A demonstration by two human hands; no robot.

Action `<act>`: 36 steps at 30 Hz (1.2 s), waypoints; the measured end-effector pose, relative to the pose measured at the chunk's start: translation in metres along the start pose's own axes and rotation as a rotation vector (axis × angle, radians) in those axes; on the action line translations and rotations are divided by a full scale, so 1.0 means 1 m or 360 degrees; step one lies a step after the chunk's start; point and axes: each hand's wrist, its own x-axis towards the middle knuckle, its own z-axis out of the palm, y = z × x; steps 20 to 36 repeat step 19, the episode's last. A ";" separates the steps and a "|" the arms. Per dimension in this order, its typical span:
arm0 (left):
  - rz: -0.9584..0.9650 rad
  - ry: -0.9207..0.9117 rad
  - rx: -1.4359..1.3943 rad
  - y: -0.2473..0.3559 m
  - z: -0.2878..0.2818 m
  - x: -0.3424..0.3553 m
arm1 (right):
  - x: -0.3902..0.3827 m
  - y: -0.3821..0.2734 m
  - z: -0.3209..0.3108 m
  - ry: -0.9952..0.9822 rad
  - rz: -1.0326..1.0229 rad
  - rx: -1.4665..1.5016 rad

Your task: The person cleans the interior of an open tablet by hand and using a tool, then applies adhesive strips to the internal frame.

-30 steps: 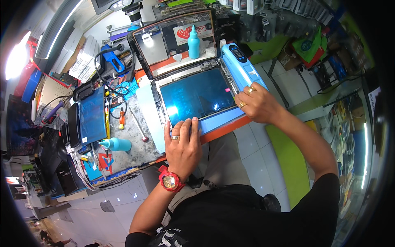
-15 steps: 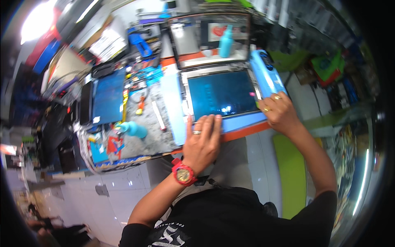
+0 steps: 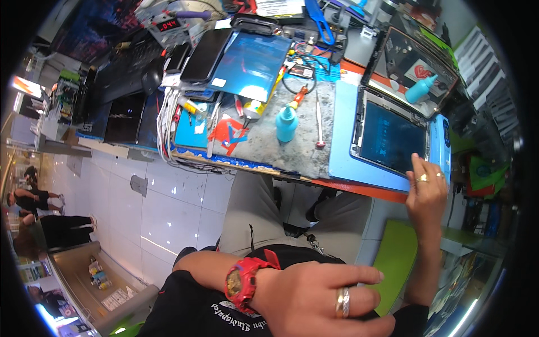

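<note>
An opened tablet (image 3: 393,137) with a dark screen in a silver frame lies on a light blue mat (image 3: 343,143). Its near right corner is under my right hand (image 3: 428,182); the index finger stretches onto the screen and the other fingers bend beside it. A blue phone (image 3: 441,140) lies just right of the tablet. My left hand (image 3: 328,297), with a red watch (image 3: 244,283) on the wrist, is raised close in front of my chest, away from the bench. Its fingers are apart and loosely bent, with nothing seen in them; the fingertips partly curl out of sight.
Behind the tablet stands a dark frame (image 3: 373,56). A turquoise bottle (image 3: 287,124) and a screwdriver (image 3: 319,121) are on the grey work mat (image 3: 258,137). Further left are a blue sheet (image 3: 252,64), a black phone (image 3: 206,56) and white cables (image 3: 167,121) over the bench edge.
My left hand has left the tablet's near edge and come up toward my chest. My right hand has shifted onto the tablet's near corner. The view has swung left.
</note>
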 end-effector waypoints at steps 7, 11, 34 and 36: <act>-0.0284 -0.0219 0.0532 0.017 -0.102 -0.019 | 0.037 -0.068 -0.003 0.0149 -0.0242 0.0484; -0.0949 -0.0190 0.1982 -0.031 -0.154 -0.068 | 0.027 -0.086 0.000 0.0128 -0.0139 0.0625; -0.1771 -0.0329 0.2136 -0.060 -0.167 -0.090 | 0.015 -0.116 0.014 -0.0013 -0.0099 0.0743; -0.1771 -0.0329 0.2136 -0.060 -0.167 -0.090 | 0.015 -0.116 0.014 -0.0013 -0.0099 0.0743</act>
